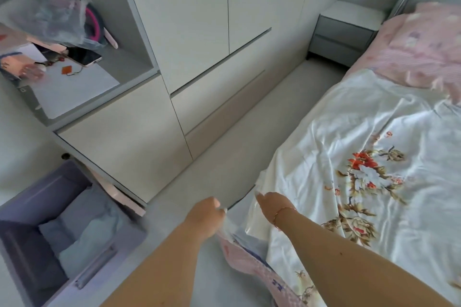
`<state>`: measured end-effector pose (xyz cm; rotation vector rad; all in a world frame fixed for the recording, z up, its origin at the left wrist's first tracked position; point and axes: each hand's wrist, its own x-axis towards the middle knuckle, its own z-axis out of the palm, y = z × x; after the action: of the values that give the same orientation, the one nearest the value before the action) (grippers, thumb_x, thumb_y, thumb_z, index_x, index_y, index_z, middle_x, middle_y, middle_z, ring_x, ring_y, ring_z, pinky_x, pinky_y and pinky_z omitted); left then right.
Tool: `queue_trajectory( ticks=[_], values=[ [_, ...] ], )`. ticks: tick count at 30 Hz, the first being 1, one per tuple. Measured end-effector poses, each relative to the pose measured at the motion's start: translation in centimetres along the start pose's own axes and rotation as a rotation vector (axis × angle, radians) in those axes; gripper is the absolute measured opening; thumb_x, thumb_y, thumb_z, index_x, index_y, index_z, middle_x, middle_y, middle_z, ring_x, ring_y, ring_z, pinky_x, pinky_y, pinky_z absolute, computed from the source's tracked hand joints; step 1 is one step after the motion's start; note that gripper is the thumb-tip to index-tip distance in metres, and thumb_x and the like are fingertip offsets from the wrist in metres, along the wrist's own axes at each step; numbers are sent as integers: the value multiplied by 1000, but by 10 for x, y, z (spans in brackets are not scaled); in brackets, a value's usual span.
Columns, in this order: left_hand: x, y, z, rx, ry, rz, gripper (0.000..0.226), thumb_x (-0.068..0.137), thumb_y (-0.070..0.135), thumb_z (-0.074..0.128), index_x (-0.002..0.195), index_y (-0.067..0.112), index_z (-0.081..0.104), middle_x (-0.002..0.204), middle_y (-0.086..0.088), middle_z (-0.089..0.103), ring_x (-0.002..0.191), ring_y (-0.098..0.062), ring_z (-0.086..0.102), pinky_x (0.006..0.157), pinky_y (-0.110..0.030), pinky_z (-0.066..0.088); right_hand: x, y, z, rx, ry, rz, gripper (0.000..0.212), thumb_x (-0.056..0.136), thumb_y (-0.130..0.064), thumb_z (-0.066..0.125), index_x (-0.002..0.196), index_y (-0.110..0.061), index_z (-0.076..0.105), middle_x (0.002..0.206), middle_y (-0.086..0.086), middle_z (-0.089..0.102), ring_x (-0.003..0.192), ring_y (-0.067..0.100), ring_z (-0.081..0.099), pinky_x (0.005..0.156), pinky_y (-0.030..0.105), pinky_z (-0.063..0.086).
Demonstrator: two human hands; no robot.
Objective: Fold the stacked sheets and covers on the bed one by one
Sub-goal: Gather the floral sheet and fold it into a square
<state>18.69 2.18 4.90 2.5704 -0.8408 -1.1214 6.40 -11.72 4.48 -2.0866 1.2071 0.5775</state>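
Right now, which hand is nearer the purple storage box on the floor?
Left. The left hand grips the sheet's edge above the floor, right of the purple storage box. The right hand is farther right, at the white floral sheet on the bed.

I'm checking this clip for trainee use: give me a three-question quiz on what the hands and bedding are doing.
1. True or false: the white floral sheet lies spread on the bed.
2. Which hand grips the sheet's corner? A) left hand B) neither
3. Fill in: the pink cover is bunched at the bed's ____ end.

Key: 1 true. 2 A; the right hand is at the sheet's edge, but its grip is unclear. 3 far.
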Motion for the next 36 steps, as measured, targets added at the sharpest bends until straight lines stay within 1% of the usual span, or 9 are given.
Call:
queue_trajectory(
  ticks=[2,6,11,15,19,24,28,32,36],
  values=[
    [13,20,23,-11,-39,-12,13,96,29,51,101,20,59,110,-9,60,109,-23,57,96,-30,42,14,34,-5,10,-20,70,44,103,-38,24,109,-7,55,94,10,46,85,23,42,75,30,33],
    [35,49,70,-59,-83,-79,42,97,27,49,135,10,48,135,-8,55,124,-24,52,99,-28,40,39,90,-9,42,-49,156,54,102,-40,23,121,-1,55,94,11,47,85,24,43,76,30,35],
    [62,66,119,-183,-139,-298,50,98,31,50,135,2,34,126,-14,55,108,-28,58,75,-30,44,66,130,-2,252,-59,237,45,103,-30,19,130,-3,43,85,5,44,80,24,49,70,29,41],
    [76,69,145,-164,-115,-380,65,93,42,58,137,4,29,133,-14,48,116,-31,55,87,-35,47,79,146,9,136,-70,237,42,102,-42,24,87,-6,41,67,0,36,57,12,33,76,29,38],
    [88,70,145,-199,-96,-267,41,97,29,55,127,3,46,115,-11,59,103,-28,59,80,-31,45,84,149,10,86,-93,178,40,101,-42,24,87,-9,43,67,-1,37,56,10,32,74,28,36],
    [94,54,93,-187,208,-214,34,100,23,50,113,-6,58,117,-25,61,109,-38,57,85,-37,41,83,136,5,216,-79,95,46,100,-40,25,103,-6,55,86,6,60,80,24,58,63,27,41],
    [91,22,25,-255,493,-262,23,94,20,56,92,-1,64,92,-23,65,89,-38,58,72,-38,41,73,111,-9,319,39,44,41,97,-44,31,84,-13,54,77,6,58,61,22,54,47,23,41],
    [71,34,4,-287,437,3,36,87,33,64,61,15,48,53,0,42,57,-23,40,51,-33,26,72,91,-29,331,201,-93,34,95,-38,47,123,-18,48,116,0,55,102,18,57,82,28,43],
    [54,61,8,-470,320,204,51,76,41,71,54,21,30,46,10,22,47,-8,20,49,-29,15,81,63,-64,190,277,-340,49,91,-31,55,136,-19,40,139,0,40,124,21,46,105,35,37]
  ],
)
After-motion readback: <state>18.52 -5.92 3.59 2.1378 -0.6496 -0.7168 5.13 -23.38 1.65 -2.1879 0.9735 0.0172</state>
